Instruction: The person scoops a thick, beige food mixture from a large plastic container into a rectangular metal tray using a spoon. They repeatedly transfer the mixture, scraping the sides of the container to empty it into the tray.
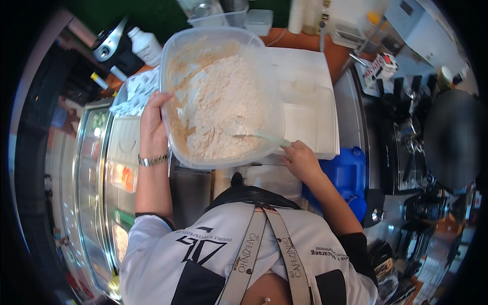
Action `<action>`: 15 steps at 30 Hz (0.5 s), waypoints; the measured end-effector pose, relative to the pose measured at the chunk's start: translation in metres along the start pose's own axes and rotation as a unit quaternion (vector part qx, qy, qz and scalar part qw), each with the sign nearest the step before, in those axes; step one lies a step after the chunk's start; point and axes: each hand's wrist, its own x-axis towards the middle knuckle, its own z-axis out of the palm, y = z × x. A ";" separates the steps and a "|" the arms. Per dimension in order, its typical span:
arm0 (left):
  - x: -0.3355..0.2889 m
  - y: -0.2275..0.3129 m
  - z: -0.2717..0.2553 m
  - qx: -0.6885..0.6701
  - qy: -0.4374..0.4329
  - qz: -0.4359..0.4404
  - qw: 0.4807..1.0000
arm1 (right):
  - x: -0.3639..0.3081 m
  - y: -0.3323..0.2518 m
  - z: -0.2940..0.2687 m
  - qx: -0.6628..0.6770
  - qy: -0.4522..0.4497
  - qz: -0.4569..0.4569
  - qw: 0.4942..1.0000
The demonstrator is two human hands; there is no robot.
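A large translucent plastic tub (217, 163) is held tilted in front of me. Inside lies a pale, crumbly, flour-like mixture (226, 96), with brownish smears along the tub's left side. My left hand (155, 114) grips the tub's left rim, thumb over the edge and its other fingers mostly hidden behind the wall. At the lower right corner, my right hand (301, 158) is closed around the handle of a pale, translucent spatula (267, 136). The spatula's blade end reaches into the mixture and is partly buried there.
Right of the tub is a white lidded container (310, 117), with a blue plastic jug (346, 173) below it. A white bottle (146, 47) and a black appliance (114, 48) stand at the back left. A glass display case (94, 168) runs along the left; a carton (380, 68) sits at right.
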 end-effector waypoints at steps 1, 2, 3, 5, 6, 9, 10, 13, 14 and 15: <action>-0.001 0.007 0.006 -0.007 0.003 0.012 1.000 | -0.003 -0.007 -0.011 -0.012 0.010 -0.004 1.000; -0.005 0.014 0.011 -0.013 0.006 0.026 1.000 | -0.006 -0.008 -0.022 -0.024 0.022 -0.008 0.999; -0.009 0.018 0.017 -0.008 0.021 0.043 0.999 | -0.009 -0.008 -0.035 -0.036 0.038 -0.008 0.999; -0.018 0.027 0.028 0.002 0.052 0.081 0.995 | 0.000 -0.021 -0.077 0.153 0.114 0.138 0.972; -0.015 0.027 0.032 0.007 0.045 0.093 0.995 | 0.005 -0.033 -0.092 0.203 0.140 0.144 0.958; 0.001 0.032 0.036 0.027 0.021 0.111 0.993 | 0.028 -0.069 -0.098 0.265 0.161 0.150 0.939; 0.010 0.033 0.033 0.037 0.013 0.117 0.992 | 0.038 -0.070 -0.080 0.231 0.130 0.134 0.955; 0.033 0.030 0.032 0.050 -0.016 0.133 0.990 | 0.068 -0.091 -0.067 0.154 0.082 0.127 0.976; 0.039 0.028 0.034 0.055 -0.025 0.137 0.989 | 0.078 -0.097 -0.065 0.137 0.073 0.131 0.979; 0.046 0.027 0.038 0.066 -0.036 0.152 0.985 | 0.088 -0.101 -0.063 0.063 0.108 0.090 0.988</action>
